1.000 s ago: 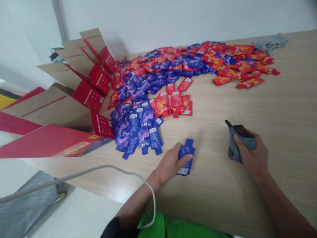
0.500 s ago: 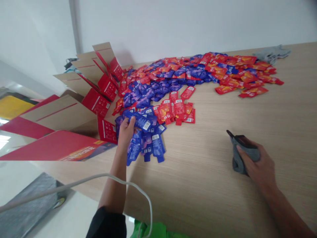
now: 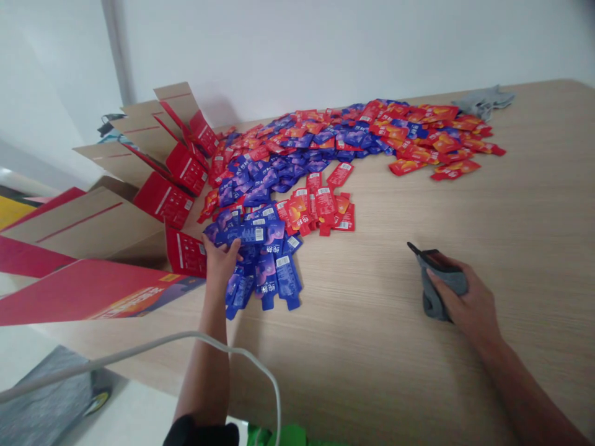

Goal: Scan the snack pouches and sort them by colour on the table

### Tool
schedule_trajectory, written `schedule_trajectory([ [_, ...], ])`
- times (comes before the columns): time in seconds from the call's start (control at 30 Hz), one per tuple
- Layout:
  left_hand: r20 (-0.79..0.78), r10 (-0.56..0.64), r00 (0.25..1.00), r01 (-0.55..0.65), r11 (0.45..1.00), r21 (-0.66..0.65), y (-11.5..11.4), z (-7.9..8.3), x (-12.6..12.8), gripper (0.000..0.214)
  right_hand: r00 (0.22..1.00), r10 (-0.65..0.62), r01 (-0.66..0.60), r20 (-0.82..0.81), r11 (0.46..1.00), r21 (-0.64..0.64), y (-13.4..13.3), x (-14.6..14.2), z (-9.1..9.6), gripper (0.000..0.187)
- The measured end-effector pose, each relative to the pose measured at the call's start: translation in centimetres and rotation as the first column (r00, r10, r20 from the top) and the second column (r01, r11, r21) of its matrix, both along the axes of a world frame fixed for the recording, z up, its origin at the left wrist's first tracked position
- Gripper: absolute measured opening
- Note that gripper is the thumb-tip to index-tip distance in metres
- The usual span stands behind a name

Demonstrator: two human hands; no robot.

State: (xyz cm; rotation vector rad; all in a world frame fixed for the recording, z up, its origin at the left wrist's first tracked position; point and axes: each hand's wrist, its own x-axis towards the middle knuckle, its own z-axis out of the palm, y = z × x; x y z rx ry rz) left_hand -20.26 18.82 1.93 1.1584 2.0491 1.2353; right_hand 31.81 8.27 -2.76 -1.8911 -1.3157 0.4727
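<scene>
My left hand (image 3: pixel 219 259) rests on the near pile of blue sachets (image 3: pixel 260 257), its fingers pinching a blue sachet (image 3: pixel 248 235) that lies across the top of the pile. My right hand (image 3: pixel 465 303) sits on the wooden table (image 3: pixel 381 347) to the right, fingers closed on a grey cloth (image 3: pixel 437 288) with a dark red-and-black object partly wrapped in it. A small group of red sachets (image 3: pixel 320 207) lies just behind the blue pile.
A long heap of mixed red and blue sachets (image 3: pixel 353 133) runs across the back of the table. Open red-and-brown cartons (image 3: pixel 153 161) stand at the left edge. A grey rag (image 3: pixel 483 99) lies at the far right. A white cable (image 3: pixel 186 341) hangs in front.
My left hand carried a blue sachet from the table in front of me to the blue pile and now holds it on top. My right hand stayed on the grey cloth.
</scene>
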Motion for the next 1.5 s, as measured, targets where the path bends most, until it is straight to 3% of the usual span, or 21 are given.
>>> schedule_trajectory([
  [0.1, -0.091, -0.062, 0.994, 0.050, 0.991, -0.123, -0.4, -0.4, -0.4, 0.104, 1.000, 0.010, -0.010, 0.001, 1.000, 0.014, 0.2, 0.2, -0.3, 0.056],
  [0.23, -0.355, -0.155, 0.922, 0.057, 0.961, -0.272, -1.0, -0.4, -0.8, 0.104, 0.999, 0.047, -0.046, 0.000, 0.999, 0.029, 0.3, 0.4, -0.5, 0.054],
  [0.57, -0.603, -0.175, 0.778, -0.077, 0.926, -0.369, -1.2, 0.5, 0.6, 0.085, 0.995, 0.101, -0.100, -0.023, 0.994, 0.033, 0.1, 0.7, -0.8, 0.051],
  [0.8, -0.563, -0.156, 0.812, 0.062, 0.981, -0.183, -2.8, 0.1, 1.0, 0.062, 0.990, 0.123, -0.120, -0.068, 0.992, 0.040, 0.1, 1.0, -0.8, 0.050],
  [1.03, -0.633, -0.096, 0.768, 0.125, 0.992, 0.001, -4.4, -2.3, 3.3, 0.040, 0.990, 0.106, -0.106, -0.093, 0.994, 0.012, -0.2, 1.1, -0.6, 0.053],
  [1.23, -0.688, -0.042, 0.724, 0.150, 0.984, 0.098, -5.2, -4.2, 3.3, 0.029, 0.994, 0.071, -0.072, -0.080, 0.997, -0.011, -0.2, 1.4, -1.0, 0.054],
  [1.5, -0.690, 0.048, 0.722, 0.213, 0.934, 0.287, -5.3, -4.7, 3.1, 0.027, 0.994, 0.089, -0.093, -0.063, 0.994, -0.056, -0.3, 1.2, -0.4, 0.058],
])
